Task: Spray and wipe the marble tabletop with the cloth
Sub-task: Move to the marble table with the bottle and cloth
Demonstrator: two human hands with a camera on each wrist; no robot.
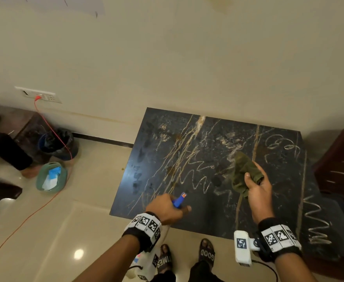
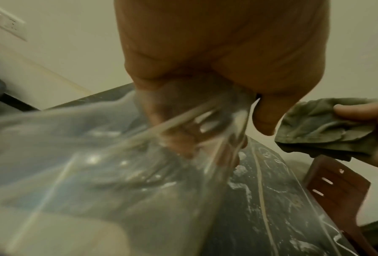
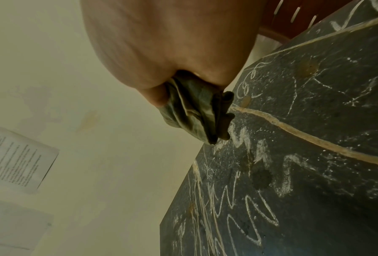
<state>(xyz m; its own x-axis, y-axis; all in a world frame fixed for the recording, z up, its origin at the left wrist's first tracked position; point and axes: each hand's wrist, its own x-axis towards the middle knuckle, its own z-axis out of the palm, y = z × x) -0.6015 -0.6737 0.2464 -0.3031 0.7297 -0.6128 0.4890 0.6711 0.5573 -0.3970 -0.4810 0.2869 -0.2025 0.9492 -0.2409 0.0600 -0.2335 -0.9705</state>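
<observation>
The black marble tabletop [image 1: 187,143] [image 2: 278,207] [image 3: 315,155] carries white chalk scribbles, tan veins and dark wet spots. My left hand [image 1: 167,207] [image 2: 216,69] grips the neck of a clear spray bottle [image 2: 96,164] with a blue nozzle [image 1: 179,199], held over the table's near left part. My right hand [image 1: 257,190] [image 3: 161,52] holds a crumpled olive-green cloth [image 1: 242,171] [image 2: 321,128] [image 3: 197,114] just above the table's middle right.
A dark wooden chair [image 1: 337,159] stands against the table's right side. On the floor to the left sit a green basket [image 1: 51,178], a bin [image 1: 55,143] and a red cable [image 1: 51,127] running to a wall socket [image 1: 39,94]. Someone's legs [image 1: 6,149] are at far left.
</observation>
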